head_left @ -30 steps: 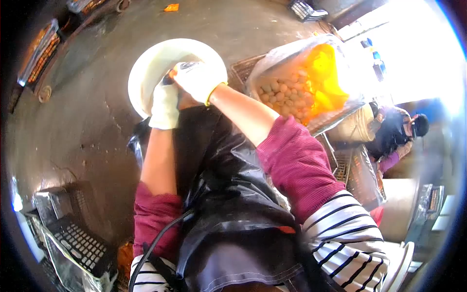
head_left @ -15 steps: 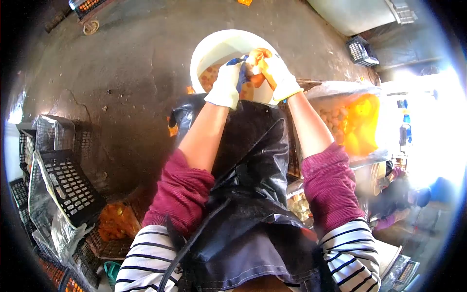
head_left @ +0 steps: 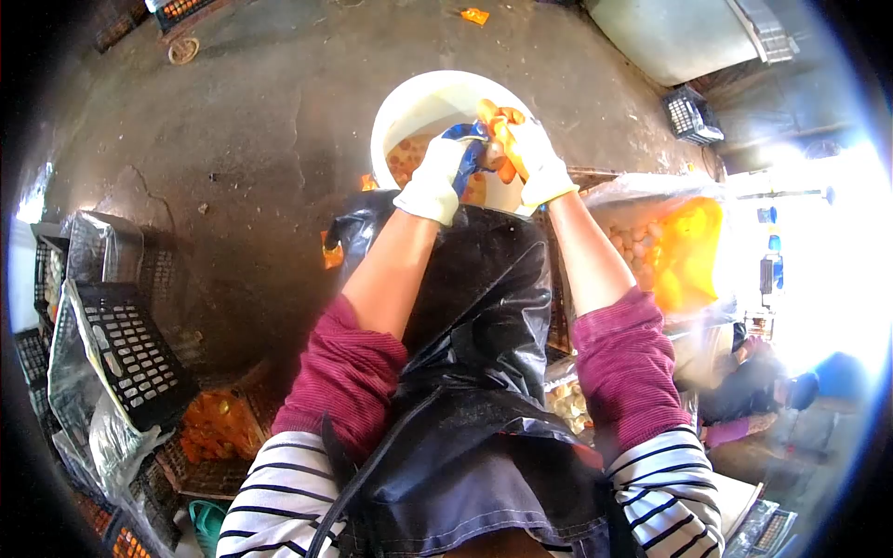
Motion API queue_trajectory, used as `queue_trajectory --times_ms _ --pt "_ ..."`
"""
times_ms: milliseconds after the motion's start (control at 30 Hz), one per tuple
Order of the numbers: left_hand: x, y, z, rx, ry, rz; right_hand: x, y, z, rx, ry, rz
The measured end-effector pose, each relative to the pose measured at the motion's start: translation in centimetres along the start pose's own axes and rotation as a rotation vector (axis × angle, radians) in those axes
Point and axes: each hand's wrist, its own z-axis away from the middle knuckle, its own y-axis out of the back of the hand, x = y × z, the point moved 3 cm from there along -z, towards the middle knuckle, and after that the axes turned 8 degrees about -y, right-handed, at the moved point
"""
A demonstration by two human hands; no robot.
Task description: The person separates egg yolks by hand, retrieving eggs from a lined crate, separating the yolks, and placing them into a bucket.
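Observation:
Both hands meet above the right part of a white tub [head_left: 395, 116], which holds round orange-brown pieces in its bottom. My left hand [head_left: 446, 167], in a white glove with blue fingers, is closed against a small brownish round object [head_left: 494, 156]. On the other side of that object, my right hand [head_left: 521, 149], in a white glove with orange fingers, curls its fingers around it. The object shows only partly between the gloves, so its exact form is hard to tell.
Right of the tub, a plastic-lined crate holds egg-like round things [head_left: 635, 244] and a yellow bag [head_left: 688, 256]. Black crates [head_left: 135, 353] and a basket of orange pieces [head_left: 219, 423] stand at the left. A co-worker [head_left: 744, 391] bends at the right. A black crate [head_left: 691, 116] lies farther back.
The view has swung, putting tub and hands farther right than a second ago. My hands have come from overlapping to facing each other, and the brownish object now shows between them.

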Motion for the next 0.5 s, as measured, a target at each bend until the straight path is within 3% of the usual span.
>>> queue_trajectory --times_ms 67,167,267,333,400,467,500 --pt "0.9 -0.4 1.0 0.141 0.078 0.108 -1.4 -0.4 1.1 -0.099 -0.044 -0.284" --pt "1.6 -0.4 1.6 0.155 0.022 0.145 -4.0 -0.9 3.1 -0.269 -0.231 -0.561" --pt "2.5 -1.0 2.5 0.216 -0.009 0.239 -5.0 -1.0 3.6 -0.328 -0.027 -0.22" --pt "1.4 -0.9 1.3 0.201 -0.03 0.336 -1.2 -0.1 0.1 -0.282 0.193 -0.13" --pt "1.2 -0.9 1.0 0.17 -0.051 0.419 -0.6 0.1 -0.6 -0.174 0.266 -0.072" --pt "1.5 -0.8 1.1 0.143 -0.002 0.272 -2.4 -0.2 1.3 0.001 0.188 -0.053" --pt "1.7 -0.8 1.2 0.127 0.024 0.196 -2.5 -0.3 1.3 -0.024 0.159 -0.128"
